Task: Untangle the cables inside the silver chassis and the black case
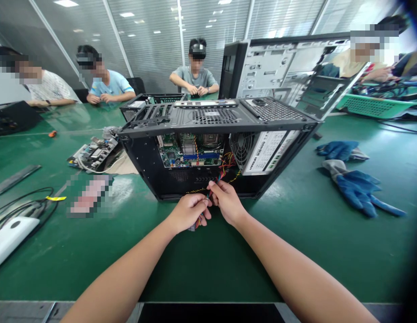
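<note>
An open black computer case (pixel 144 166) lies on its side on the green table (pixel 296 242), showing a motherboard (pixel 191 152) and a power supply (pixel 262 150). A bundle of coloured wires (pixel 223 168) runs out of the case toward me. My left hand (pixel 188 211) is closed around the end of that bundle, just in front of the case. My right hand (pixel 226 202) pinches the same wires beside it, fingertips touching the left hand.
Two blue gloves (pixel 356 186) lie to the right. A loose circuit board (pixel 94 154), black cables (pixel 26 206) and a white device (pixel 9 237) sit at the left. A removed side panel (pixel 289 72) stands behind the case. Several other people sit at the far side.
</note>
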A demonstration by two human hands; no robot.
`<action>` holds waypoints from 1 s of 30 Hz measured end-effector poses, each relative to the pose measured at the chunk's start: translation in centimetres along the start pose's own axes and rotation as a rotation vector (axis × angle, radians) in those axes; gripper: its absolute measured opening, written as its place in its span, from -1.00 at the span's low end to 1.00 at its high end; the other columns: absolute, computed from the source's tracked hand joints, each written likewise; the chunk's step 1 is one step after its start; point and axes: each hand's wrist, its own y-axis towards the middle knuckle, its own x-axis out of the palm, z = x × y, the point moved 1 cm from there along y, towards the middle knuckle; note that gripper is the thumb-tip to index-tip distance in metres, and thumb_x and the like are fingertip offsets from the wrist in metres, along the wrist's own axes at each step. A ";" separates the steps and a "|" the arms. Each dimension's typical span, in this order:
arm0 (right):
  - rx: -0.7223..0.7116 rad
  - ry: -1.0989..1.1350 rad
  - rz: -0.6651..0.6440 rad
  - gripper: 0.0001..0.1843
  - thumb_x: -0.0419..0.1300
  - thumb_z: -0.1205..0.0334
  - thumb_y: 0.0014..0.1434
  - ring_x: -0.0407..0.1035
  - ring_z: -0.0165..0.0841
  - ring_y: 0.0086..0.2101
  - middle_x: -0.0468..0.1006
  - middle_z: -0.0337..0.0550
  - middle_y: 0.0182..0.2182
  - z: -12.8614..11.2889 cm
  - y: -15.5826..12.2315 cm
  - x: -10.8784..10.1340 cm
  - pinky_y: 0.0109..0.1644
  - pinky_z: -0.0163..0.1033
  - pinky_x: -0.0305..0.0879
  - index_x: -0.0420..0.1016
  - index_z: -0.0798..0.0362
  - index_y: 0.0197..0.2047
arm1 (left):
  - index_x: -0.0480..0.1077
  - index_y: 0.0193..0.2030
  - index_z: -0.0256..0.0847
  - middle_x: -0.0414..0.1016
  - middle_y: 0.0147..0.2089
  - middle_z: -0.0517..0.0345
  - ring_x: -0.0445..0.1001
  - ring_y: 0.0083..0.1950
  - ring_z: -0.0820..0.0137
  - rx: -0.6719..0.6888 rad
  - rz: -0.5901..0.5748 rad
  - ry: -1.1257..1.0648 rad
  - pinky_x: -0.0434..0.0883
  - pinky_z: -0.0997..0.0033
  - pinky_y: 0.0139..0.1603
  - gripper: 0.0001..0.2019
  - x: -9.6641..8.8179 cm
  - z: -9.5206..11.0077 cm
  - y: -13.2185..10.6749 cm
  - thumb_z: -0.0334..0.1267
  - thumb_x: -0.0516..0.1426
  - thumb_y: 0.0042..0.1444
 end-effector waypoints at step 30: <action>0.186 0.355 -0.229 -0.66 0.33 -0.03 0.05 0.20 -0.53 -0.68 0.28 -0.38 -0.68 -0.4 -0.2 -0.2 -0.60 -0.41 0.12 0.40 0.07 -0.37 | 0.44 -0.24 -0.37 0.43 -0.41 0.12 0.51 -0.43 0.41 -0.020 -0.310 -0.868 0.41 0.49 -0.43 -0.75 0.0 -1.2 1.0 -0.23 0.30 0.03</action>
